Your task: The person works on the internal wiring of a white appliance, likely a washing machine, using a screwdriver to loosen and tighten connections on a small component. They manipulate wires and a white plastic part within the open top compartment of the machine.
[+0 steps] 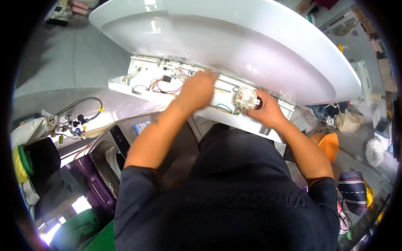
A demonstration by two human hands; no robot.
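A long white appliance housing (pixel 121 87) lies opened before me, with red, black and green wires inside. My left hand (pixel 196 91), slightly blurred, is closed like a fist above its middle. A thin metal shaft, seemingly of a screwdriver (pixel 222 89), sticks out from that fist toward the right; its handle is hidden in the hand. With fingers and thumb at its right side, my right hand (pixel 268 111) grips a boxy clear plastic part (pixel 246 98). Wires run from the lower edge of this part into the housing. The shaft's tip appears just left of it.
A large glossy white curved panel (pixel 234 46) rises behind the housing. Hoses and valves (pixel 75 123) are at the left, near a grey front-loading washing machine (pixel 111 146) and a purple suitcase (pixel 94 180). An orange plastic object (pixel 328 146) and bags stand to the right.
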